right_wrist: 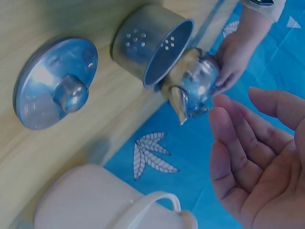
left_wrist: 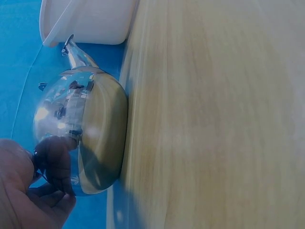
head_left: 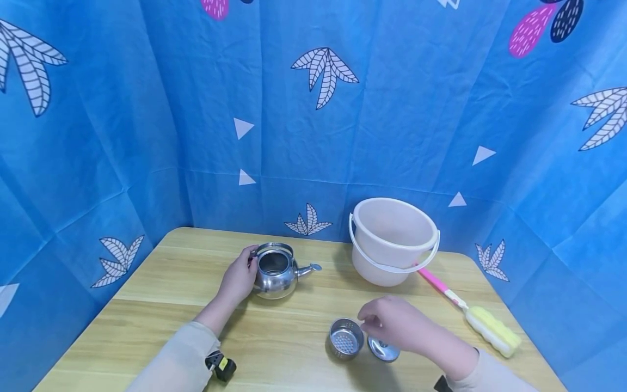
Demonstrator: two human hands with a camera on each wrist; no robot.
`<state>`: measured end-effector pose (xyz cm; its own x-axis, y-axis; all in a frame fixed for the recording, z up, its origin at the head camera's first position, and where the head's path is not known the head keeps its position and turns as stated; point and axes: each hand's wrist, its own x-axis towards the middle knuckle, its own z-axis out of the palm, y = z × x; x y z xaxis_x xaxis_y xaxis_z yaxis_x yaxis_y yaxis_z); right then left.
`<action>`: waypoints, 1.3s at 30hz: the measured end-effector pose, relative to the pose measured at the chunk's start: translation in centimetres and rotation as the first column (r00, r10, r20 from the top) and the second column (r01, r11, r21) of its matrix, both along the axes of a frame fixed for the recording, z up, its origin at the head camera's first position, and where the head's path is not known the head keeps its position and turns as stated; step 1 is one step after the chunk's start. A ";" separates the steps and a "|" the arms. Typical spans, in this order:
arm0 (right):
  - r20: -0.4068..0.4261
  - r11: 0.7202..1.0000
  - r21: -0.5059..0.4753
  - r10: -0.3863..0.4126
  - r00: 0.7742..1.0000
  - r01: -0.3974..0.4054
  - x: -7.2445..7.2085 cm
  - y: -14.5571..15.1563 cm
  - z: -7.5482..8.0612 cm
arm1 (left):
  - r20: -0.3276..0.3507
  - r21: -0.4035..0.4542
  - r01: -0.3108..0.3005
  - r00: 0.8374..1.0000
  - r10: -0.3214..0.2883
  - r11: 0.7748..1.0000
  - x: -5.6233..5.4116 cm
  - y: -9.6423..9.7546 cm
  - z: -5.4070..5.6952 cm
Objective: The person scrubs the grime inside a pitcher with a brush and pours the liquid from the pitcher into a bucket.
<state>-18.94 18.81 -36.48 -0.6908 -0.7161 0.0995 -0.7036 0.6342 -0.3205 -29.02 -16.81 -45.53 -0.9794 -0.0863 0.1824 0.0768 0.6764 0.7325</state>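
A shiny steel teapot (head_left: 276, 280) without its lid stands at the back of the wooden table, spout to the right. At its left side my left hand (head_left: 240, 276) grips it, thumb near the rim and fingers low against the body in the left wrist view (left_wrist: 35, 191). My right hand (head_left: 392, 321) hovers over the front right of the table, fingers loosely bent and holding nothing. Just left of it a perforated steel strainer cup (head_left: 345, 338) sits upright. Partly under the hand in the head view lies a round steel lid (right_wrist: 57, 86) with its knob up.
Behind my right hand a white bucket (head_left: 377, 261) stands with its handle hanging down in front. A sponge brush (head_left: 492, 329) with a pink handle lies along the right side of the table (head_left: 294, 337). Blue patterned cloth (head_left: 303, 136) hangs around the back and sides.
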 end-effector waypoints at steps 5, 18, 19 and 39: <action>-0.013 0.999 0.009 -0.030 0.999 0.031 -0.1 0.7 0.4 | -0.001 0.007 0.002 1.000 -0.002 1.000 0.0 0.0 0.0; 0.033 0.995 -0.022 -0.099 0.995 0.100 -0.2 2.5 1.8 | 0.005 0.010 -0.003 1.000 0.003 1.000 0.1 -0.1 0.2; 0.028 0.994 -0.019 -0.105 0.994 0.105 -0.3 2.7 1.9 | 0.007 0.010 -0.004 1.000 0.004 1.000 0.1 -0.1 0.2; -0.002 0.964 -0.004 -0.265 0.964 0.265 -0.6 5.4 2.5 | -0.002 0.007 0.000 1.000 0.000 1.000 0.0 0.0 0.1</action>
<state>-19.58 24.23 -33.96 -0.8557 -0.5068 0.1042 -0.5112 0.7969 -0.3219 -29.01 -16.83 -45.45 -0.9791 -0.0875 0.1835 0.0782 0.6713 0.7371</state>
